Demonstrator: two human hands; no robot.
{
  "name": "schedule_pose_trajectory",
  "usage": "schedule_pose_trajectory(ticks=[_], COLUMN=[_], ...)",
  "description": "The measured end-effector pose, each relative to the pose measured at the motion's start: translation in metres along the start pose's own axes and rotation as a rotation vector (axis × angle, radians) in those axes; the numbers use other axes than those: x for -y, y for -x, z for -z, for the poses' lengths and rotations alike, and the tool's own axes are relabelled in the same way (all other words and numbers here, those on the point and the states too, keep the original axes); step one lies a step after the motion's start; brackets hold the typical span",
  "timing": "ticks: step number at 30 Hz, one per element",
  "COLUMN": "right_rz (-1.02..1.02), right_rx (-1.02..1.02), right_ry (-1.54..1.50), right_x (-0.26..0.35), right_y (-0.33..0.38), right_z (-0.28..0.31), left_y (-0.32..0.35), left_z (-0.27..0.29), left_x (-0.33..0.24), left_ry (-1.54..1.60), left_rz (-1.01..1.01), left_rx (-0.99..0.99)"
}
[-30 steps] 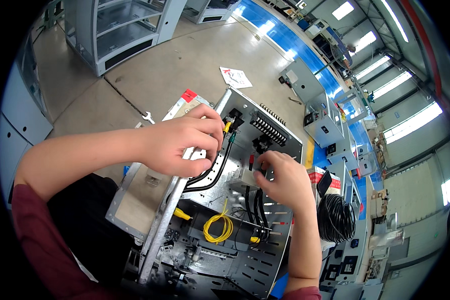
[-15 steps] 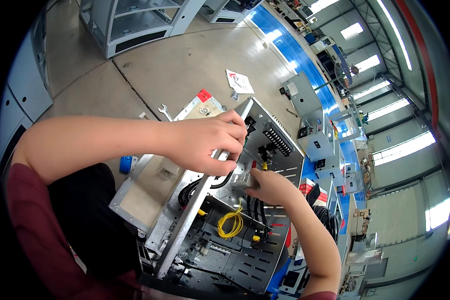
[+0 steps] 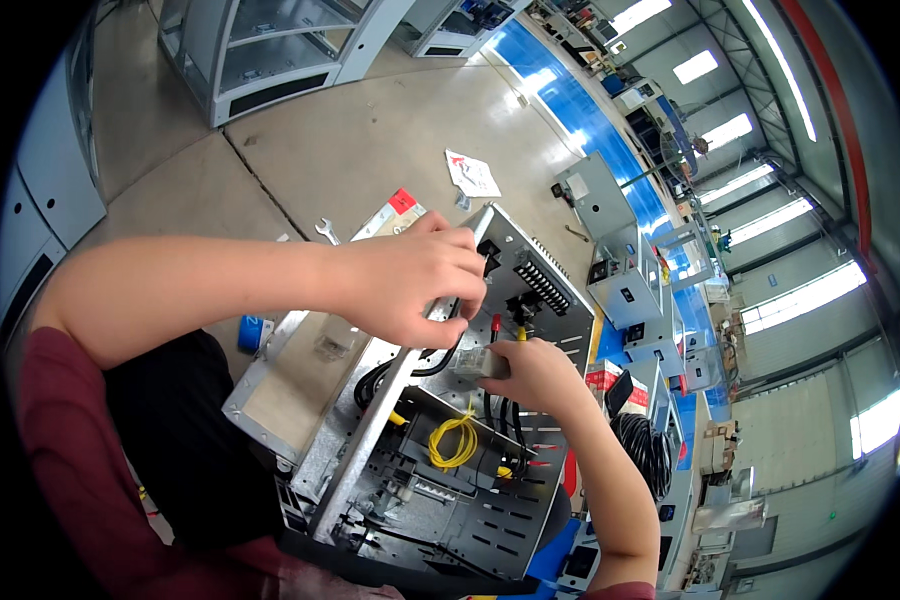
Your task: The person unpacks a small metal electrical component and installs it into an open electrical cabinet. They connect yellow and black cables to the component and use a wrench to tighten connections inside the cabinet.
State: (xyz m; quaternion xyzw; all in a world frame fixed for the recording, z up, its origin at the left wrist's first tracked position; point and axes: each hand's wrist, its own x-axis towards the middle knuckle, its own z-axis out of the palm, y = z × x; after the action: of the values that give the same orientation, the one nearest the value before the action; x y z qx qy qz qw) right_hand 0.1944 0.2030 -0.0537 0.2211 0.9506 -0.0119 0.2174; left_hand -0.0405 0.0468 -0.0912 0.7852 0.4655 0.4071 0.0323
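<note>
Before me stands an open metal enclosure (image 3: 560, 325) with wiring inside. My left hand (image 3: 420, 285) is curled over its pale metal frame bar (image 3: 368, 440), fingers bent round the far side and thumb on the near side. Inside the enclosure, my right hand (image 3: 542, 378) pinches a small grey, partly clear block (image 3: 478, 363); its fingertips are partly hidden. Just beyond the block are a red-sleeved cable end (image 3: 496, 322) and a yellow one. A coil of yellow wire (image 3: 453, 443) hangs below the right hand, and black cables (image 3: 370, 385) loop behind the bar.
Left of the bar lies a flat panel (image 3: 290, 400) with a small clear plastic bag (image 3: 334, 345) on it. A wrench (image 3: 326, 231) rests beyond my left forearm. A black cable coil (image 3: 642, 450) and other enclosures (image 3: 625, 285) stand to the right; glass-sided cabinets (image 3: 280, 60) stand behind.
The view has shifted slightly, moving the enclosure a little left in the picture. Both hands keep nearly the same places on the bar and the block; the red cable end shows more clearly.
</note>
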Motion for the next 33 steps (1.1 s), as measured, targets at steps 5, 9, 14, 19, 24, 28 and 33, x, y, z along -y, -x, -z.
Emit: schedule_pose_trajectory(ticks=[5,9,14,19,24,28,33], right_rz=[0.044,0.062,0.052,0.037,0.136,0.100,-0.153], right_rx=[-0.038,-0.100,-0.066,-0.003,0.023,0.105,-0.141], right_ry=[0.011,0.013,-0.049,-0.059,-0.096,-0.212,-0.615], right_x=[-0.014,-0.020,-0.015,-0.025,-0.020,-0.016,-0.020], right_y=[0.001,0.004,0.008,0.013,0.010,0.012,0.001], right_z=[-0.010,-0.018,-0.009,-0.018,-0.017,-0.022,-0.034], left_y=[-0.046,-0.095,-0.119,-0.132,-0.133,-0.129,-0.129], left_z=[-0.013,-0.049,-0.122,-0.167,-0.182,-0.176,-0.171], left_x=[-0.044,-0.040,0.023,0.033,0.039,0.035,0.040], left_ry=[0.359,0.407,0.225,0.370,0.424,0.569,0.728], left_rz=[0.203,0.759,0.912,1.273,1.455,1.475,1.499], left_rx=[-0.050,0.367,0.594,0.238,0.098,-0.017,-0.134])
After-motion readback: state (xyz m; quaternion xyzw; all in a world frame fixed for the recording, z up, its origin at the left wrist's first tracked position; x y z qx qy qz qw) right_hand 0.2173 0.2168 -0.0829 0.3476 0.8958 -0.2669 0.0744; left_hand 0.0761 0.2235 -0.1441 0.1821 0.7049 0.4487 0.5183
